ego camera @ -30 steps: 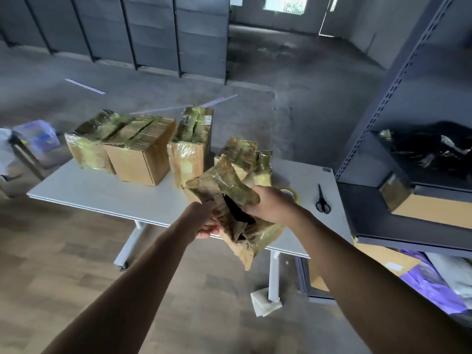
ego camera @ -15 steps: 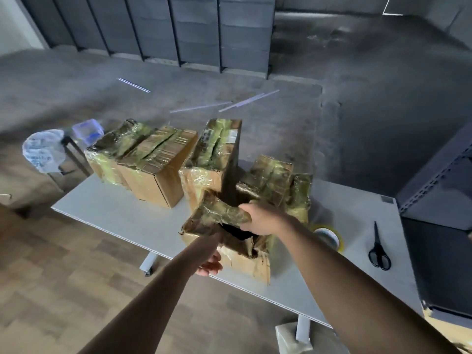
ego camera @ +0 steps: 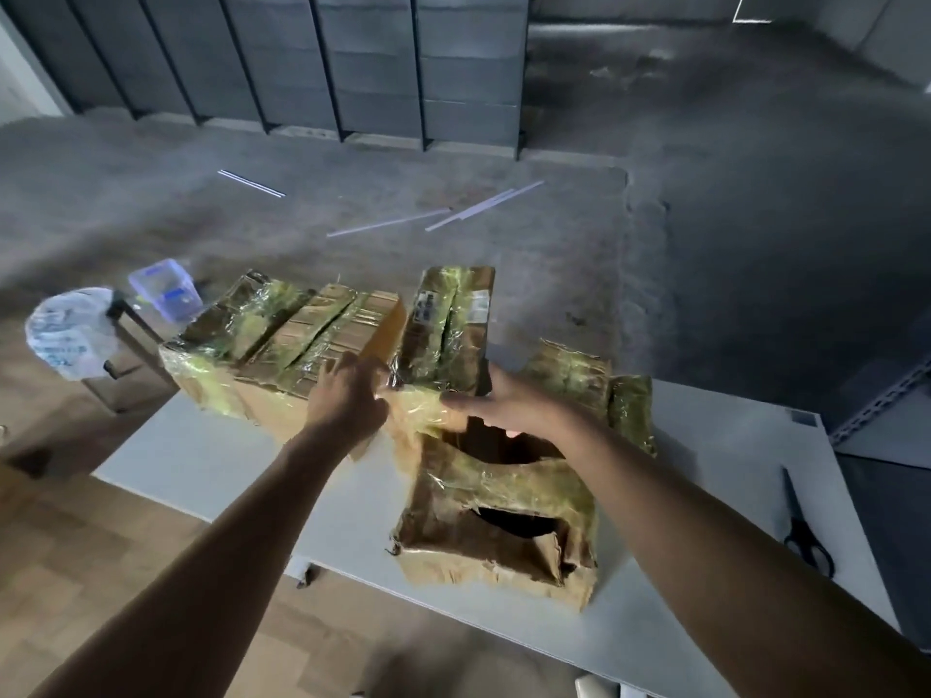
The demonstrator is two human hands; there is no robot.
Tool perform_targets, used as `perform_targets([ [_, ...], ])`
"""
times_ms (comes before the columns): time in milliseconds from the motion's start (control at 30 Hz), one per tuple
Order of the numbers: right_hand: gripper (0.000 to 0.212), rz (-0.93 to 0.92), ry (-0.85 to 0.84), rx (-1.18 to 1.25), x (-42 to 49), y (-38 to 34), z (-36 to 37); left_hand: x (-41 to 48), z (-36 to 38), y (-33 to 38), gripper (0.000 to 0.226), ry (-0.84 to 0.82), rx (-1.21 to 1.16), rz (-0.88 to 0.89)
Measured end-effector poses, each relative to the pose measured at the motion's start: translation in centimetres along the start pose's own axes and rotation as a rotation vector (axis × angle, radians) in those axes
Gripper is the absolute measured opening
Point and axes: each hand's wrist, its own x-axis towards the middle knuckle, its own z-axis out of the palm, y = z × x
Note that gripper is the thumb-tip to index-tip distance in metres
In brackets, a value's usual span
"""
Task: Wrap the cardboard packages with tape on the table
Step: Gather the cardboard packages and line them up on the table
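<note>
A torn cardboard package, crumpled and partly covered in shiny tape, lies on the white table in front of me with dark holes in its top. Its far flap is raised. My left hand grips the flap's left end. My right hand pinches the flap's right end, fingers laid across its top. Behind stand taped packages: a big box, an upright box and two small ones. The tape roll is hidden.
Black scissors lie near the table's right edge. A plastic bag and a clear tub sit on a stand to the left. Grey shelving is at the right. Thin strips lie on the concrete floor beyond.
The torn package has gone from held in the air down onto the table. Both hands moved to its far flap and lifted it. The view has swung left and down.
</note>
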Motion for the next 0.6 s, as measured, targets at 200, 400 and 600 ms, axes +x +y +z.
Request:
perform_targets([
  [200,0.09,0.26,0.175,0.224,5.5,-3.2,2.0,5.8,0.8,-8.7,0.102,-0.425,0.497,0.018],
  [400,0.072,0.328,0.402,0.18,8.7,-5.0,5.0,8.9,2.1,-13.4,0.101,-0.396,0.41,0.167],
  [600,0.074,0.299,0.375,0.308,12.6,-8.6,6.5,11.8,2.2,-13.9,0.086,-0.429,0.345,0.203],
])
